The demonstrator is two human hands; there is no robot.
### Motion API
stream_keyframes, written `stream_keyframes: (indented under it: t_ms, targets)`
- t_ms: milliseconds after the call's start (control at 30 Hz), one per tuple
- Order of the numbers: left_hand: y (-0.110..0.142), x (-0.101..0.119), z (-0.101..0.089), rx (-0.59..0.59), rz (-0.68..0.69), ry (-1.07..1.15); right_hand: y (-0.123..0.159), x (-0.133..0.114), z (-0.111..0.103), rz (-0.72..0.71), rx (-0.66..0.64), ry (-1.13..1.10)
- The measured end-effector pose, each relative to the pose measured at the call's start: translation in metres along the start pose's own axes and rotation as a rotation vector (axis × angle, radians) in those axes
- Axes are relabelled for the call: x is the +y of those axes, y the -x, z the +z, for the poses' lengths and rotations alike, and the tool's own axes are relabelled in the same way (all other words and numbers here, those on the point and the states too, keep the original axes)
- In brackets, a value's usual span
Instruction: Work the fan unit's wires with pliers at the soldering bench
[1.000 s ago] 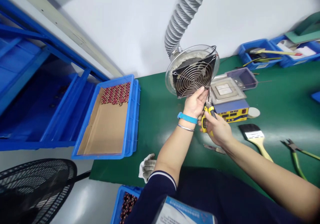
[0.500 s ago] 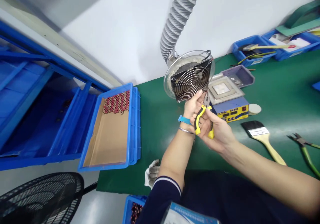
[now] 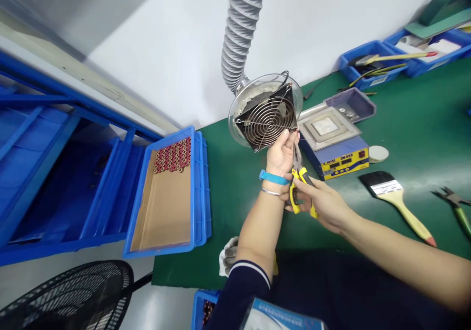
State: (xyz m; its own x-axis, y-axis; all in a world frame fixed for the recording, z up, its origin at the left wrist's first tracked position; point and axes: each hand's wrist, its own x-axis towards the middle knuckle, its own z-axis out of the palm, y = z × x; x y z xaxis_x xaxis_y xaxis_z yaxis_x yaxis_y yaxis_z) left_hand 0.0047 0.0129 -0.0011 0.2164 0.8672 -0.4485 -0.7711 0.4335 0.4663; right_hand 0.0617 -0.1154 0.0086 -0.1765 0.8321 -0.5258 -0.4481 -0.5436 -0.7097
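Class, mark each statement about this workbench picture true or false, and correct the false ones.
1. The right hand holds yellow-handled pliers. True.
2. The left hand touches the wire-guarded fan. True.
3. The paintbrush is in the left hand. False: it lies on the green mat.
4. The blue tray beside the mat is full to the brim. False: its red pieces fill only the far end.

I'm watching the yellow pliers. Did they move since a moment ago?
Yes. The right hand has drawn the yellow pliers down, away from the fan; their handles sit lower against the left hand.
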Motion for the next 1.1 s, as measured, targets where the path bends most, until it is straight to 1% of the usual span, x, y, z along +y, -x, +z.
stream_keyframes:
  t_ms: [33,67,100,133,167,200,233,267,300,333,400,500,600,800,967,1100]
  targets:
    - [-0.001,0.000,0.000,-0.018,0.031,0.002,0.001,0.003,-0.012,-0.060,-0.035,0.179]
    - [-0.002,0.000,-0.001,-0.031,0.052,0.002,0.003,0.004,-0.024,-0.157,-0.056,0.398]
    - [-0.003,0.000,-0.002,-0.040,0.061,0.000,0.004,0.002,-0.037,-0.289,-0.039,0.646]
    - [-0.003,0.000,-0.002,-0.043,0.056,-0.003,0.005,-0.002,-0.050,-0.438,0.028,0.910]
    - [-0.003,0.001,-0.003,-0.044,0.051,-0.006,0.006,-0.008,-0.061,-0.587,0.139,1.174]
    - [-0.004,0.001,-0.003,-0.045,0.048,-0.004,0.007,-0.017,-0.070,-0.710,0.281,1.419]
    - [-0.004,0.000,-0.003,-0.046,0.047,-0.001,0.007,-0.026,-0.077,-0.788,0.437,1.627]
    - [-0.003,0.000,-0.002,-0.044,0.045,0.003,0.007,-0.035,-0.082,-0.813,0.578,1.798]
    - [-0.003,0.000,-0.002,-0.041,0.042,0.007,0.007,-0.044,-0.084,-0.803,0.691,1.931]
    - [-0.003,-0.001,-0.001,-0.036,0.037,0.012,0.006,-0.051,-0.084,-0.775,0.766,2.022]
    - [-0.002,-0.002,0.001,-0.026,0.029,0.015,0.005,-0.062,-0.080,-0.720,0.839,2.104]
    - [-0.001,-0.003,0.003,-0.014,0.026,0.017,0.002,-0.066,-0.073,-0.699,0.881,2.125]
    - [-0.001,-0.003,0.004,-0.010,0.026,0.020,-0.001,-0.062,-0.071,-0.700,0.894,2.115]
    - [-0.002,-0.005,0.004,-0.023,0.019,0.006,-0.006,-0.053,-0.071,-0.639,0.922,2.100]
    - [-0.002,-0.006,0.004,-0.014,0.012,0.028,-0.013,-0.050,-0.074,-0.637,0.907,2.069]
    - [-0.001,-0.006,0.005,-0.002,0.009,0.043,-0.020,-0.048,-0.078,-0.645,0.922,2.035]
